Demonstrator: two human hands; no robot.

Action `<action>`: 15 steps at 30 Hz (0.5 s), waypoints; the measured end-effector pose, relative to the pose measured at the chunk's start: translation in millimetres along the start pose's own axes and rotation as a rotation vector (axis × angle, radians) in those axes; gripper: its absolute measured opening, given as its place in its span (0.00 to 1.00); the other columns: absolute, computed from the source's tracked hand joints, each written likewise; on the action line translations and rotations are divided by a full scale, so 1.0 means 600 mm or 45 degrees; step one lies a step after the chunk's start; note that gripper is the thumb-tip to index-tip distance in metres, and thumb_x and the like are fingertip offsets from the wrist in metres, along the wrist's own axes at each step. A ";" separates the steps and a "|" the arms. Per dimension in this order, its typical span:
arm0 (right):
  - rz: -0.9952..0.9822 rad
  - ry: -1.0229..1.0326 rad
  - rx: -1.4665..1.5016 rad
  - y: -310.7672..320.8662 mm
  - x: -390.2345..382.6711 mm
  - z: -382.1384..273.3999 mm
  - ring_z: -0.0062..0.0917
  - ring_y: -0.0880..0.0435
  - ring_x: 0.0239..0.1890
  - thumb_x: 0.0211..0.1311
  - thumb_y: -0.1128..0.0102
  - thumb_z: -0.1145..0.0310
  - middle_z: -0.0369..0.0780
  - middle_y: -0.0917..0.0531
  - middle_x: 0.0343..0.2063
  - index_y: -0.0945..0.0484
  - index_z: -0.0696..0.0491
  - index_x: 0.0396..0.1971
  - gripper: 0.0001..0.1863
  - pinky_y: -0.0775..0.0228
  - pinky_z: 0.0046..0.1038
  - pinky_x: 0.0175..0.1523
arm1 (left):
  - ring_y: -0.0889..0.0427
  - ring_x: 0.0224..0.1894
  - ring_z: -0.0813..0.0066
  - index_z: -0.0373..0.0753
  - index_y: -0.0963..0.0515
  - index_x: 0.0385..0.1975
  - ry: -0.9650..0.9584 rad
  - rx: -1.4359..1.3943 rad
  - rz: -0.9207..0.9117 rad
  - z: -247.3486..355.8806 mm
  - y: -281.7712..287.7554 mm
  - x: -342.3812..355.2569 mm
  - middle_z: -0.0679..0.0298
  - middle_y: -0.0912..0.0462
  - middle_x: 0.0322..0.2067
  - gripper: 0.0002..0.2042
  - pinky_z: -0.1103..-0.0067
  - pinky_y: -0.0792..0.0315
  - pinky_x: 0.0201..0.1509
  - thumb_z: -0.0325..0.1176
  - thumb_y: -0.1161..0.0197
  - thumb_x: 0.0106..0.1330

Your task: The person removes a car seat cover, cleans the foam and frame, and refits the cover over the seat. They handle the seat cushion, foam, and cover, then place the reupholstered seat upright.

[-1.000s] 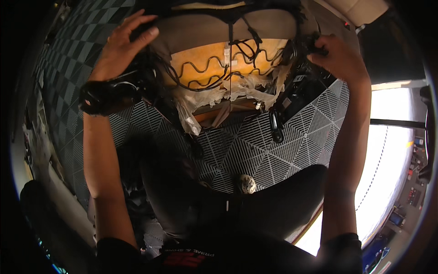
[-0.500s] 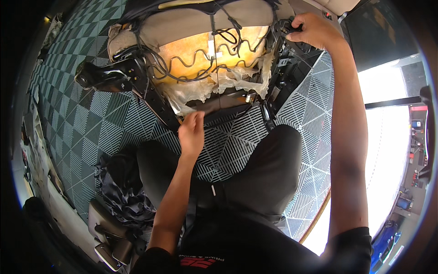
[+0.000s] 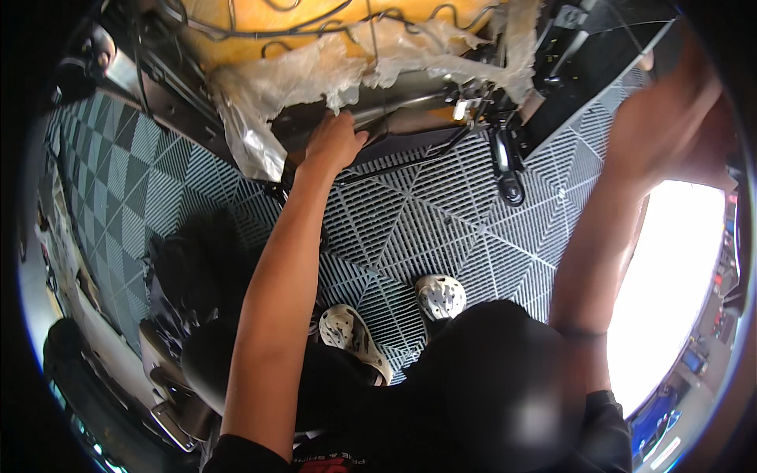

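Foam (image 3: 252, 20) at upper centre is bare, torn sheeting (image 3: 303, 79) left hanging below; left hand (image 3: 335, 142) at its edge, right hand (image 3: 670, 118) blurred upper right, can't tell either grip.

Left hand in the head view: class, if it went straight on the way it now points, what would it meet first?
Probably the hanging edge of the torn whitish sheet, just ahead of the left hand's fingertips. Depth is unclear, so it might pass underneath instead.

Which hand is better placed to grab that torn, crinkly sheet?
Probably the left hand: it's close to the torn sheet, while the right hand is farther away, off to the side.
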State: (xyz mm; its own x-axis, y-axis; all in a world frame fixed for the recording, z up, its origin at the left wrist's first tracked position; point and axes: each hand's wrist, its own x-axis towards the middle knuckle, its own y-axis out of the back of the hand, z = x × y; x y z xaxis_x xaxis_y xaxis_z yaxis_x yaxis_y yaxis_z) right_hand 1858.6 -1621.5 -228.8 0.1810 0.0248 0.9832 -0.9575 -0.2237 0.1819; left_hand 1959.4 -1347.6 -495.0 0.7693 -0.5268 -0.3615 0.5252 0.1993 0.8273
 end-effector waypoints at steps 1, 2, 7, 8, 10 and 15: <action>0.014 -0.072 0.129 -0.001 -0.087 -0.051 0.29 0.15 0.33 0.64 0.29 0.69 0.40 0.12 0.32 0.14 0.57 0.38 0.08 0.23 0.29 0.43 | 0.20 0.60 0.45 0.35 0.19 0.54 -0.048 -0.011 -0.002 0.002 0.007 -0.002 0.45 0.15 0.53 0.23 0.61 0.26 0.65 0.43 0.27 0.65; -0.060 -0.117 0.288 0.004 -0.153 -0.094 0.26 0.16 0.33 0.62 0.28 0.71 0.38 0.13 0.32 0.14 0.57 0.36 0.07 0.23 0.28 0.40 | 0.20 0.61 0.45 0.35 0.19 0.54 -0.082 0.004 -0.008 0.004 0.013 -0.007 0.46 0.15 0.53 0.22 0.62 0.26 0.66 0.42 0.27 0.65; -0.823 -0.573 0.458 -0.061 -0.387 -0.159 0.42 0.14 0.41 0.67 0.32 0.71 0.43 0.13 0.40 0.16 0.56 0.48 0.12 0.20 0.38 0.48 | 0.30 0.70 0.47 0.38 0.19 0.50 -0.153 0.359 0.145 0.031 0.021 -0.039 0.50 0.21 0.61 0.17 0.54 0.36 0.75 0.38 0.27 0.64; -0.975 -0.611 0.380 -0.071 -0.412 -0.154 0.48 0.14 0.44 0.69 0.33 0.70 0.46 0.13 0.43 0.18 0.56 0.55 0.17 0.21 0.40 0.54 | 0.22 0.63 0.46 0.38 0.20 0.47 -0.227 0.370 0.234 0.035 0.022 -0.047 0.49 0.17 0.56 0.15 0.54 0.27 0.67 0.39 0.28 0.66; -1.121 -0.653 0.393 -0.087 -0.442 -0.145 0.44 0.15 0.50 0.71 0.36 0.62 0.44 0.15 0.49 0.20 0.51 0.59 0.20 0.21 0.43 0.55 | 0.15 0.51 0.44 0.39 0.21 0.45 -0.138 0.155 0.296 0.040 0.025 -0.062 0.48 0.13 0.46 0.14 0.54 0.21 0.55 0.40 0.30 0.68; -1.247 -0.717 0.530 -0.093 -0.438 -0.117 0.45 0.17 0.52 0.70 0.33 0.63 0.45 0.19 0.47 0.20 0.53 0.51 0.15 0.20 0.44 0.53 | 0.15 0.44 0.48 0.41 0.20 0.46 -0.444 0.167 0.357 0.038 0.056 -0.083 0.54 0.14 0.40 0.09 0.60 0.24 0.49 0.38 0.35 0.73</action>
State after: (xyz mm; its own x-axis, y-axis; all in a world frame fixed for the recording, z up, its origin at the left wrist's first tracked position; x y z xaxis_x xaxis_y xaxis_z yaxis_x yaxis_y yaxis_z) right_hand 1848.7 -1547.2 -495.9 0.9627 -0.0458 0.2666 -0.2318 -0.6477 0.7258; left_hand 1930.3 -1333.5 -439.0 0.6954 -0.7180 0.0316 0.2466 0.2797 0.9279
